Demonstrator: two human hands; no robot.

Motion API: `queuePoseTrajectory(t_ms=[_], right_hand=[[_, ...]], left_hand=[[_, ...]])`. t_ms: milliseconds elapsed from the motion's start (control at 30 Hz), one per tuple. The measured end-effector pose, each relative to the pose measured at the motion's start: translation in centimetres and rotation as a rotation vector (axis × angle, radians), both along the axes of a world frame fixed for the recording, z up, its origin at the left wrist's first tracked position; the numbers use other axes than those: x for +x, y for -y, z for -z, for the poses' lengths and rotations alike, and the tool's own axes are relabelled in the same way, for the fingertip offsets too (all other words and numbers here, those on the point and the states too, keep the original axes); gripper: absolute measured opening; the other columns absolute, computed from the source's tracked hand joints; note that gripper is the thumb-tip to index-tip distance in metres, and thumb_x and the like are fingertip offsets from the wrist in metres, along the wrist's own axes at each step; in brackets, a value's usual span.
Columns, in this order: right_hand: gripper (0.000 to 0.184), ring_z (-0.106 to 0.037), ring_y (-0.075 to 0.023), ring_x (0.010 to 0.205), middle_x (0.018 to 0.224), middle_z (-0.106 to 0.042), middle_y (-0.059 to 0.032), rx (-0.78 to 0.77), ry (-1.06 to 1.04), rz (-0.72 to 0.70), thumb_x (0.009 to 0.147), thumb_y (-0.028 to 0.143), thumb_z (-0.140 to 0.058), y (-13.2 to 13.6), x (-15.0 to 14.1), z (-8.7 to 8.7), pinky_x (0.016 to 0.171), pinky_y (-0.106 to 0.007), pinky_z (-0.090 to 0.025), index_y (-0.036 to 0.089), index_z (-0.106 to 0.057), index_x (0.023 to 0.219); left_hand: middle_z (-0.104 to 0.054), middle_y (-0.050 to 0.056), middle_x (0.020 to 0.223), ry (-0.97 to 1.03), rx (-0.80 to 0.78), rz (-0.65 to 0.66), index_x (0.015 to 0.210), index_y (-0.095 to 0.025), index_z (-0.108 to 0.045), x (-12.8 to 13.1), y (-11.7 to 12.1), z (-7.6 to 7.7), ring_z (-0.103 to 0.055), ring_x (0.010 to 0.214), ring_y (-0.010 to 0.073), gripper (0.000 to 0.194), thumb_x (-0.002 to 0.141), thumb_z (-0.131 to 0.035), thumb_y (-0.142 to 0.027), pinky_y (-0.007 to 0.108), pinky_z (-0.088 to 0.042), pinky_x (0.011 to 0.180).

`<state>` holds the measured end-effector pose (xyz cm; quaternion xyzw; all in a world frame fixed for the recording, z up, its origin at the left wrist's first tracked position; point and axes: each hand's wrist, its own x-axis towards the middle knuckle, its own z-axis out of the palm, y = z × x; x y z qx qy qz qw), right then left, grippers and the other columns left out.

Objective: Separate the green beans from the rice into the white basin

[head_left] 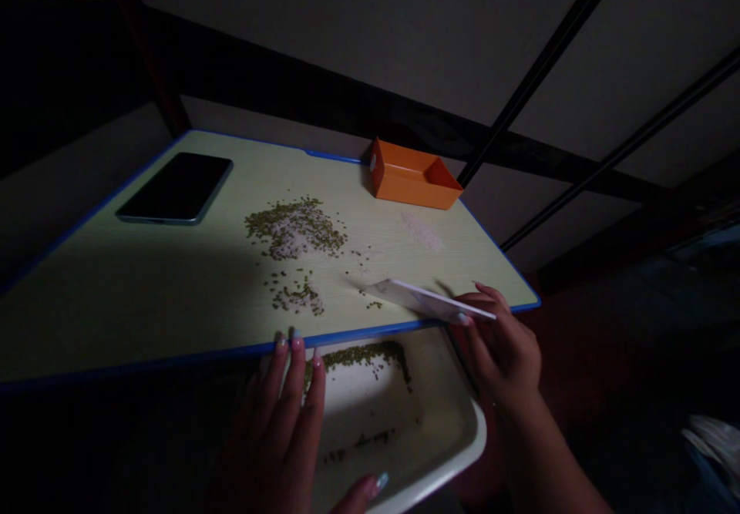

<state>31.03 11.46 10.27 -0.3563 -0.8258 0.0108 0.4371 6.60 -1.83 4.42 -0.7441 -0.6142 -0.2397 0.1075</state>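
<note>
My right hand (502, 344) pinches one end of a thin, flat white card (425, 297), whose other end rests on or just above the tabletop near a few green beans. My left hand (283, 414) is at the table's front edge, fingers stretched and thumb apart, partly covering a white tub (462, 437). Dark green beans line the tub's far side. On the table lies a pile of small green beans mixed with white grains (294, 229). A smaller mixed patch (297, 297) is nearer me. A patch of white grains alone (422, 230) lies to the right.
The pale table (116, 290) has a blue rim. An orange open box (419, 194) stands at its back right edge. A dark-screened tablet or phone (176, 186) lies at the left. Behind is a panelled wall (358, 21). The room is dim.
</note>
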Motion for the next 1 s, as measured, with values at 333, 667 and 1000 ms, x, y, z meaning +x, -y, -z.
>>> queuePoseTrajectory(t_ms=[333, 667, 1000], right_hand=[[0.011, -0.068, -0.0171, 0.078, 0.082, -0.071, 0.0001, -0.008, -0.003, -0.016, 0.090, 0.014, -0.056, -0.9, -0.7, 0.0, 0.095, -0.047, -0.051, 0.023, -0.062, 0.092], [0.030, -0.072, -0.0211, 0.092, 0.097, -0.077, -0.0075, 0.194, 0.259, -0.206, 0.084, 0.004, -0.054, -0.1, -1.2, -0.6, 0.098, -0.051, -0.046, 0.020, -0.063, 0.108], [0.018, -0.072, -0.0210, 0.090, 0.095, -0.078, -0.0101, 0.310, 0.331, -0.173, 0.092, 0.007, -0.055, 0.0, -2.1, -0.4, 0.096, -0.048, -0.049, 0.013, -0.066, 0.104]], left_hand=[[-0.031, 0.023, 0.159, -0.035, 0.012, 0.002, 0.148, -0.007, -0.028, -0.1, 0.1, -0.2, -0.025, 0.149, 0.0383, 0.098, 0.075, -0.059, -0.064, 0.053, -0.043, 0.106], [-0.030, 0.024, 0.159, -0.051, 0.015, 0.012, 0.147, -0.006, -0.029, -0.2, 0.1, -0.1, -0.022, 0.150, 0.0377, 0.099, 0.074, -0.059, -0.065, 0.051, -0.041, 0.105], [-0.030, 0.024, 0.158, -0.037, 0.030, 0.008, 0.148, -0.006, -0.028, 0.0, 0.0, 0.0, -0.022, 0.149, 0.0385, 0.097, 0.075, -0.057, -0.063, 0.053, -0.039, 0.107]])
